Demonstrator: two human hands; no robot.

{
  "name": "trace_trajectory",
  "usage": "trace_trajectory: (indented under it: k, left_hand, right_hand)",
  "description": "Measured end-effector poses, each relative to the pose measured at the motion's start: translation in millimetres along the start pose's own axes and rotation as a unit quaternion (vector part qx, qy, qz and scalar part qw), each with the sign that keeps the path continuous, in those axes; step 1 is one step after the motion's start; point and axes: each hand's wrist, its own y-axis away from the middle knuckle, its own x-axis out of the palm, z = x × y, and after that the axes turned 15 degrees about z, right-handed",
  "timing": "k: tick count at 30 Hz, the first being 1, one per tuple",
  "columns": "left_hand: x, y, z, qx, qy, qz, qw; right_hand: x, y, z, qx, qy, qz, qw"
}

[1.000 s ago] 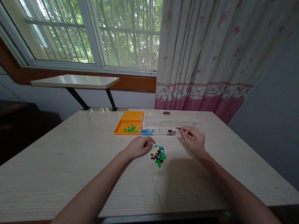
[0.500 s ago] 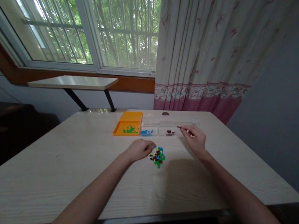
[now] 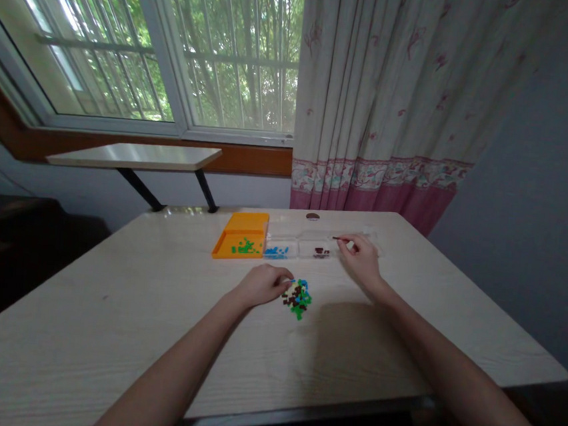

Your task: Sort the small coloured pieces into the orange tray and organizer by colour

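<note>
My right hand hovers over the right end of a row of clear compartments, its thumb and finger pinching a small dark brown piece. A pale spot shows inside its curled fingers; whether that is a piece I cannot tell. My left hand rests on the table, fingers curled against the left edge of a pile of small coloured pieces, green, brown, blue and cream. A bit of blue shows by its fingertips, but whether it is gripped is unclear. Brown pieces lie in one compartment, blue pieces in another.
Left of the clear compartments stands an open orange case with green pieces inside. A dark round spot is near the table's back edge. A raised shelf on black legs stands at the back left, before the window.
My right hand has shifted slightly left and up with the brown piece, over the compartments. My left hand stays by the pile. The whole view has moved slightly.
</note>
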Motion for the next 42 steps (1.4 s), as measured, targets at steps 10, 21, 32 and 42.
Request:
trace_trajectory:
  k: [10,21,32,42]
  left_hand:
    - [0.8,-2.3,-0.9,0.017,0.039,0.002,0.999]
    - [-1.3,-0.2,-9.7,-0.005,0.041,-0.048,0.998]
    - [-1.7,0.8,-23.7,0.023,0.069,-0.063,0.995]
    - [3.3,-4.2,-19.2,0.041,0.203,-0.097,0.973]
  right_hand:
    - [26.0,-6.9,-24.2,0.025,0.048,0.105,0.993]
    - [29.0,19.7,21.6,-0.105,0.005,0.247,0.963]
    - [30.2,25.8,34.7,-0.136,-0.024,0.277,0.951]
    - [28.7,24.3,35.6,-0.121,-0.060,0.235,0.963]
